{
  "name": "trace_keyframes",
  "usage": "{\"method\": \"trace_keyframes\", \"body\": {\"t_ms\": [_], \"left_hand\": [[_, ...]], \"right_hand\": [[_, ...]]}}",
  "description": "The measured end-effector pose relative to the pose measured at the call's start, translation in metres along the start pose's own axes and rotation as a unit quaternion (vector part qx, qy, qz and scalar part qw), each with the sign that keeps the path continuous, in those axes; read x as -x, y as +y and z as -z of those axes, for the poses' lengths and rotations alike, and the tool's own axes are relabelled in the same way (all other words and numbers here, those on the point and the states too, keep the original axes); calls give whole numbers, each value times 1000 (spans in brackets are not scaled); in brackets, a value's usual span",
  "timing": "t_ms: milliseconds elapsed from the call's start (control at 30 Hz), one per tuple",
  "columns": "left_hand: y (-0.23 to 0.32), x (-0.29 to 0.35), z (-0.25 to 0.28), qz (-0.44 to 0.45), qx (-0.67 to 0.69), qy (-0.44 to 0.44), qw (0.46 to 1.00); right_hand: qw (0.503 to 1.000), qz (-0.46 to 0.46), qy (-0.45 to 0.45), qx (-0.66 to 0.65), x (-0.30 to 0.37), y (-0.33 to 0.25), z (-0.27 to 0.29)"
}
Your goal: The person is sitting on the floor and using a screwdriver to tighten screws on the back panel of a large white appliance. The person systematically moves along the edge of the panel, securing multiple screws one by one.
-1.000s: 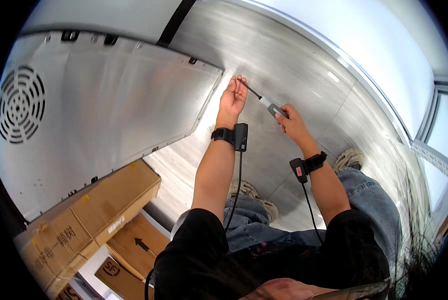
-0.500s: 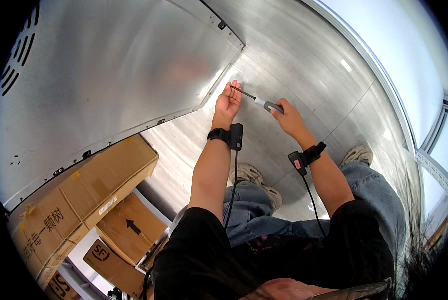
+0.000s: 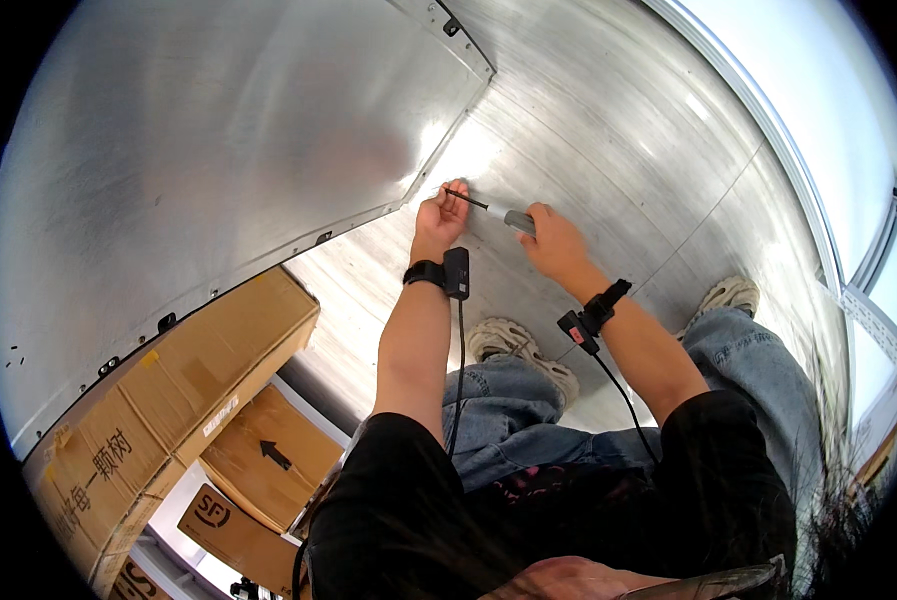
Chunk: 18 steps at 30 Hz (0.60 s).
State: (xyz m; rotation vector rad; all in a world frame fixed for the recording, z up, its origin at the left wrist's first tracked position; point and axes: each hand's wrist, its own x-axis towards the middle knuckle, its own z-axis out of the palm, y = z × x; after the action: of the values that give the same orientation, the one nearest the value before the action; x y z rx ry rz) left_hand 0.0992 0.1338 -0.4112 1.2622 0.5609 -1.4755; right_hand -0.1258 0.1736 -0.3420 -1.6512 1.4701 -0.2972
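My right hand (image 3: 556, 243) is closed around the grey handle of a screwdriver (image 3: 466, 200). Its thin dark shaft points left to my left hand (image 3: 440, 222). That hand is turned palm up, fingers stretched out, and the screwdriver's tip meets it by the thumb and fingertips. Whether a small part sits at the tip is too small to tell. Both hands are above the floor, to the right of the lower edge of a large metal panel (image 3: 238, 130).
Bolts and small black fittings line the panel's rim. Cardboard boxes (image 3: 268, 450) are stacked at the lower left. My shoes (image 3: 523, 350) stand on the grey plank floor (image 3: 648, 150). A white curved wall or panel (image 3: 798, 110) borders the right side. Cables run from my wrist devices (image 3: 455, 273).
Both hands and the screwdriver have shifted left and slightly toward me. The tip stays at my left fingers. The view has moved a little.
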Motion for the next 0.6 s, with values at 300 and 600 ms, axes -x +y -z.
{"method": "trace_keyframes", "body": {"t_ms": [300,600], "left_hand": [[21,-16,5,-73,-80,4,994],[23,-17,-1,-91,-121,-9,988]], "right_hand": [[975,-82,-52,-201,-14,-2,-46],[959,-105,-22,-264,-11,3,-80]]}}
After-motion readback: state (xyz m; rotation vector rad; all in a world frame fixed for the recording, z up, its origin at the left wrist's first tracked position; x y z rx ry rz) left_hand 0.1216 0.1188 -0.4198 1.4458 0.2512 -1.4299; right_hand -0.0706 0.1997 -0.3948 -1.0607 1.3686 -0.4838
